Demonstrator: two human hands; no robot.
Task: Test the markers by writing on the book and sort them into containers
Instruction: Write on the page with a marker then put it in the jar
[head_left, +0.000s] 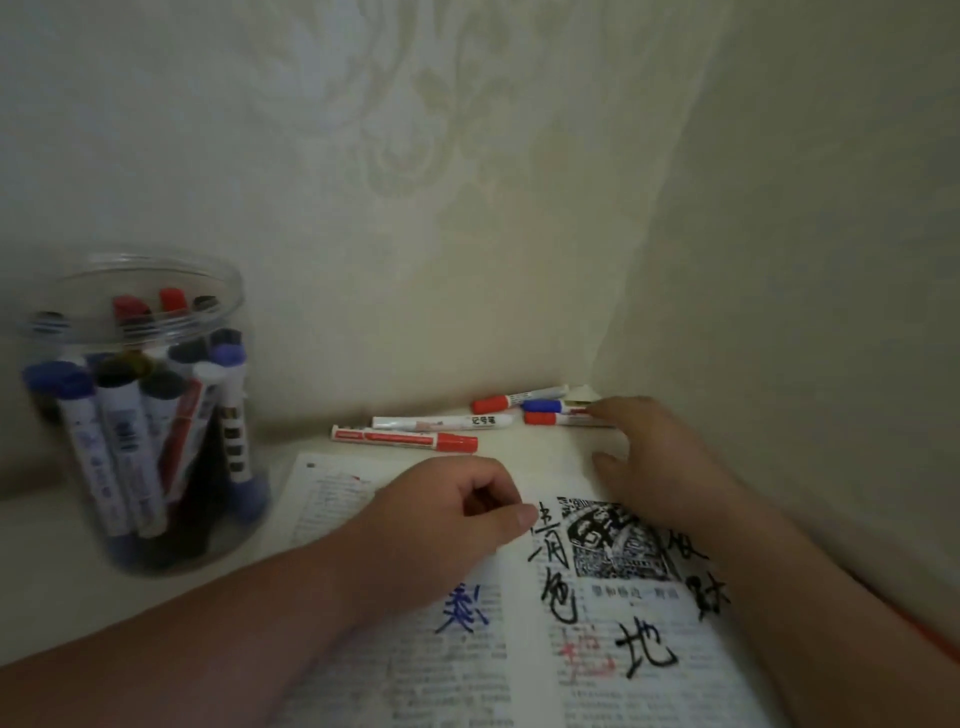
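Observation:
An open book (524, 670) lies in front of me, its printed pages covered with black, blue and red test scribbles. My left hand (452, 512) rests on the left page as a loose fist and holds nothing. My right hand (657, 465) stretches toward the corner, its fingertips touching a short red-capped marker (553, 419). Beside that one lie a blue-capped marker (544, 406) and another red-capped marker (511, 400). Further left are a white marker (447, 422) and a long red-capped marker (405, 440).
A clear plastic jar (231, 291) stands at the left with several blue, black and red markers upright inside. Patterned walls meet in a corner just behind the loose markers, close to my right hand.

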